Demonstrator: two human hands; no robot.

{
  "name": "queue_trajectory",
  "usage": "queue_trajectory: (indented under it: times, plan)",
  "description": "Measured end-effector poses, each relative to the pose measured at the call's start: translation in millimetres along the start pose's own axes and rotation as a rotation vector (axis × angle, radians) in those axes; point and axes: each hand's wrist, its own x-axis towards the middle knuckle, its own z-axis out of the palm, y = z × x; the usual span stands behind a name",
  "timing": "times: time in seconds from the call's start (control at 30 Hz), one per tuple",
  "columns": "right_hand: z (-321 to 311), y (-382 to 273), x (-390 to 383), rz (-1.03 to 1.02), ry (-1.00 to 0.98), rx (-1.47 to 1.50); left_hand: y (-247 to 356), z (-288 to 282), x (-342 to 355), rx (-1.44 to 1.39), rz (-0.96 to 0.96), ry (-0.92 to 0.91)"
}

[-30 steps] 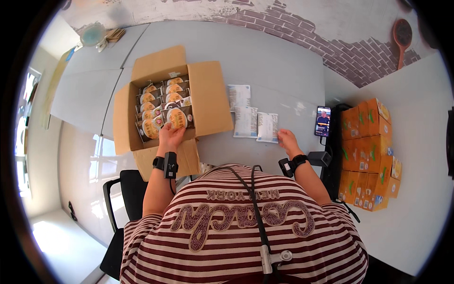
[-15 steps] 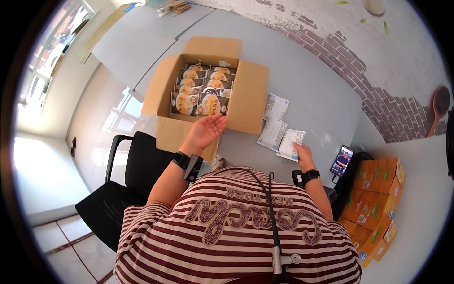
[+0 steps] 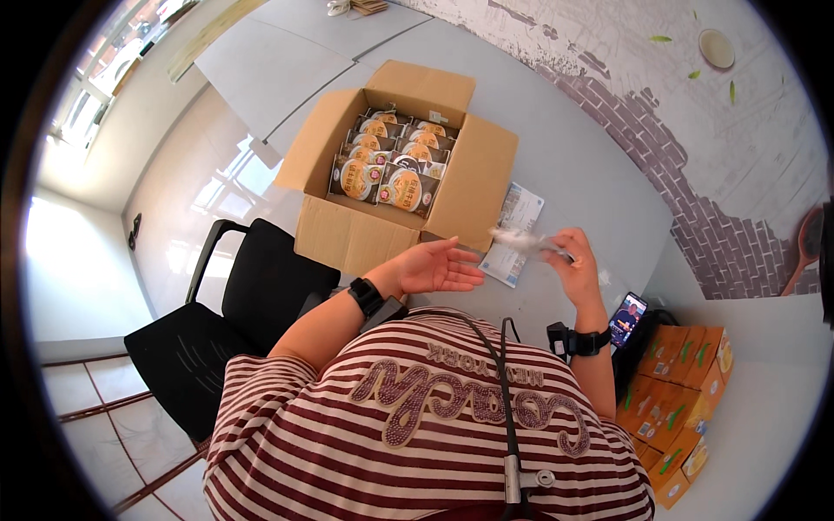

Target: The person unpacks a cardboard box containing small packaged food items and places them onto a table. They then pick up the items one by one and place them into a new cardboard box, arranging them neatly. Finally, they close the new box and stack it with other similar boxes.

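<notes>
An open cardboard box [image 3: 347, 234] stands on the grey table [image 3: 591, 174], filled with several round yellow-and-dark snack packets [image 3: 404, 187] in rows. My left hand [image 3: 432, 267] hovers palm up and empty, just in front of the box's near right corner. My right hand [image 3: 573, 265] is raised above the table and holds a thin clear plastic bag [image 3: 519, 240] pinched at one end. Under it a white printed sheet [image 3: 514, 227] lies on the table beside the box.
A black office chair [image 3: 226, 321] stands at my left, below the box. A phone with a lit screen [image 3: 627, 319] leans at the right, next to a stack of orange cartons [image 3: 678, 391]. The wall beyond the table has a brick pattern.
My left hand has drawn back out of the box and turned palm up. My right hand has lifted a clear bag off the table. The view has swung leftward.
</notes>
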Motion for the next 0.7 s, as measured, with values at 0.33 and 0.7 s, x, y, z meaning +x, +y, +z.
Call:
queue_trajectory:
  times: [0.33,0.7]
  plan:
    - [38.6,-58.1,16.9,-0.264,-0.202,-0.160,21.4,14.8,-7.0,0.229,0.238,-0.033]
    - [50.8,-26.8,2.6,0.017,-0.042,0.042,87.1,-38.7,-44.6,-0.005,0.633,0.284]
